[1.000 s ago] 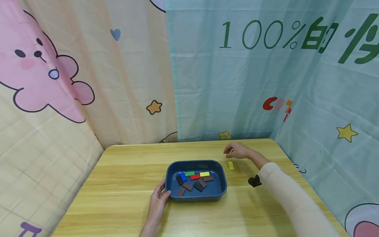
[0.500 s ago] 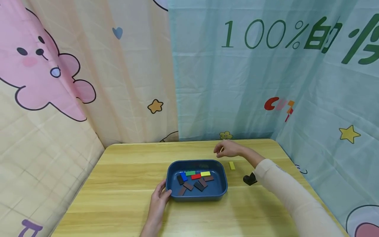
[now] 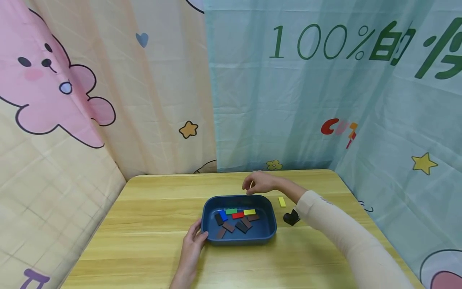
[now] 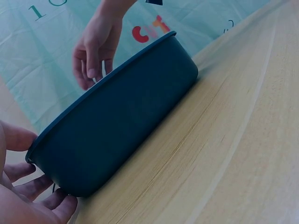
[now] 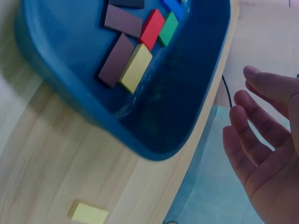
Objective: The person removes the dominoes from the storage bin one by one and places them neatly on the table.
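Observation:
My left hand (image 3: 191, 245) grips the left end of a dark blue plastic tub (image 3: 238, 242); in the left wrist view its thumb (image 4: 18, 137) lies at the rim and the fingers bear on the side near the base. Inside the tub lie flat rectangular blocks: a green block (image 3: 231, 211), a blue block (image 3: 223, 216), a red block (image 3: 238, 215), a yellow block (image 3: 249, 212), and several brown and black ones. Empty, with loosely bent fingers, my right hand (image 3: 261, 182) hovers at the tub's far rim. Another yellow block (image 3: 282, 202) rests on the table, right of the tub.
The tub stands on a light wooden table (image 3: 155, 224). Printed curtains (image 3: 252, 100) hang right behind the table's far edge and along both sides. A black device (image 3: 291, 218) shows below my right wrist.
The right hand has moved left, from above the loose yellow block to the tub's far rim. My left hand, the tub and the blocks have stayed put.

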Action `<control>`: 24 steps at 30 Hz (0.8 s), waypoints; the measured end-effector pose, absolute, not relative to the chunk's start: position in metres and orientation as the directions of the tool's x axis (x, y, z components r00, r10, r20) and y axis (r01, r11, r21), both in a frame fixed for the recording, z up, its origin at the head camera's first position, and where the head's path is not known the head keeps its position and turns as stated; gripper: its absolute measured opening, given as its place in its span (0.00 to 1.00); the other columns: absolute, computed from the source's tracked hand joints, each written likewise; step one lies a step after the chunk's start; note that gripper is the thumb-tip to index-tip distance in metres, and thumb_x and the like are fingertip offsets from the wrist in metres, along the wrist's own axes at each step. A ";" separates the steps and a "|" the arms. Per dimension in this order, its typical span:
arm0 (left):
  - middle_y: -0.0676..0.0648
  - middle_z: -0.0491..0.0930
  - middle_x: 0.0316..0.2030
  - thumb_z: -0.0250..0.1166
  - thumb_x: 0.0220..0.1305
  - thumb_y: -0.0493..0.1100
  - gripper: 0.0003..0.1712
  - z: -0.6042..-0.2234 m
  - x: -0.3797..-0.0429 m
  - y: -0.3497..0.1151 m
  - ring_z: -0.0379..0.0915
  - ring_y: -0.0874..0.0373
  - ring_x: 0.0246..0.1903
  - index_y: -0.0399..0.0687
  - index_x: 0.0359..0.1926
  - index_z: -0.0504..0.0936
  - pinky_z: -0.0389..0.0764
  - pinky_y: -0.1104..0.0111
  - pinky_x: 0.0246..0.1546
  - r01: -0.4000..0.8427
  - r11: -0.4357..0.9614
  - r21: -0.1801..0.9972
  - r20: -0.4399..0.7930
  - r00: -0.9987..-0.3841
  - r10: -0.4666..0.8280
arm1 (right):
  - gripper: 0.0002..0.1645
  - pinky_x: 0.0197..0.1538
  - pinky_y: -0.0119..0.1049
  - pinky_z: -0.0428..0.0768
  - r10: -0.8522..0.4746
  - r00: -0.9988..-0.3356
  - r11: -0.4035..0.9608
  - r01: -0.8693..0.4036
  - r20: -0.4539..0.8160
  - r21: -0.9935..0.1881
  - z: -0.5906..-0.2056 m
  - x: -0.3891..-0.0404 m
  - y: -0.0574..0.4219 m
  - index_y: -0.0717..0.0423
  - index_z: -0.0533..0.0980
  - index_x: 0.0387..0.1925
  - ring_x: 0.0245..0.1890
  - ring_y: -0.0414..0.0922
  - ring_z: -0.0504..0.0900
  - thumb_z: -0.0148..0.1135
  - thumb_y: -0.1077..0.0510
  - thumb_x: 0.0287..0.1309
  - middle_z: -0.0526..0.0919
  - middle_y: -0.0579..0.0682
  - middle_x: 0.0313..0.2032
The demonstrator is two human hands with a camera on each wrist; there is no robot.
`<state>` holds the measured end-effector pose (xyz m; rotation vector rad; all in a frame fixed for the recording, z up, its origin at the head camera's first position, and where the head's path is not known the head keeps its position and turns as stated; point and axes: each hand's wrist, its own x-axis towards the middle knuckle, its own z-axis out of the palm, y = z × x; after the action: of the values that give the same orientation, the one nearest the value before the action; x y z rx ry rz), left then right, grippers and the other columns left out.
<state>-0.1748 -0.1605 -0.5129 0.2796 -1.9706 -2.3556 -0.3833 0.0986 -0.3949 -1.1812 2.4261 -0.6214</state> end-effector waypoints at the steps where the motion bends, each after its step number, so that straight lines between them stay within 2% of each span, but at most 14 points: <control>1: 0.29 0.56 0.75 0.52 0.76 0.31 0.32 -0.513 -0.175 -0.160 0.57 0.33 0.72 0.31 0.77 0.57 0.68 0.50 0.68 -0.078 -0.182 0.980 -0.108 -0.981 -0.162 | 0.13 0.47 0.35 0.83 -0.806 -0.575 0.549 -0.643 -0.137 -0.534 -0.395 -0.382 0.095 0.57 0.84 0.52 0.45 0.44 0.84 0.68 0.60 0.67 0.86 0.47 0.46; 7: 0.27 0.55 0.75 0.52 0.76 0.31 0.32 -0.513 -0.175 -0.159 0.56 0.32 0.72 0.31 0.77 0.57 0.66 0.47 0.69 -0.084 -0.184 0.979 -0.116 -0.979 -0.171 | 0.13 0.47 0.33 0.82 -0.839 -0.524 0.511 -0.672 -0.142 -0.536 -0.398 -0.381 0.071 0.59 0.84 0.51 0.43 0.40 0.83 0.68 0.61 0.66 0.86 0.54 0.47; 14: 0.28 0.56 0.75 0.52 0.76 0.31 0.32 -0.513 -0.175 -0.159 0.57 0.33 0.72 0.30 0.76 0.58 0.68 0.50 0.68 -0.072 -0.184 0.980 -0.102 -0.982 -0.160 | 0.15 0.46 0.32 0.82 -0.861 -0.485 0.487 -0.698 -0.155 -0.525 -0.399 -0.380 0.045 0.62 0.84 0.52 0.42 0.40 0.83 0.68 0.60 0.67 0.86 0.44 0.41; 19: 0.28 0.57 0.74 0.52 0.77 0.31 0.31 -0.512 -0.176 -0.161 0.58 0.33 0.72 0.30 0.76 0.57 0.68 0.49 0.68 -0.057 -0.173 0.983 -0.086 -0.983 -0.164 | 0.14 0.47 0.32 0.82 -0.874 -0.457 0.467 -0.697 -0.165 -0.544 -0.407 -0.375 0.026 0.61 0.84 0.51 0.42 0.41 0.84 0.69 0.61 0.66 0.86 0.44 0.40; 24: 0.27 0.56 0.75 0.52 0.77 0.32 0.32 -0.513 -0.176 -0.162 0.57 0.33 0.72 0.30 0.77 0.56 0.68 0.49 0.68 -0.068 -0.172 0.983 -0.095 -0.983 -0.155 | 0.14 0.48 0.29 0.81 -0.875 -0.446 0.469 -0.688 -0.189 -0.554 -0.421 -0.368 0.013 0.60 0.85 0.51 0.40 0.37 0.82 0.70 0.62 0.65 0.86 0.42 0.38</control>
<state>-0.1765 -0.1623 -0.5127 0.2677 -1.9835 -2.3466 -0.3682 0.0133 -0.4205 -1.3017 2.2704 -0.5585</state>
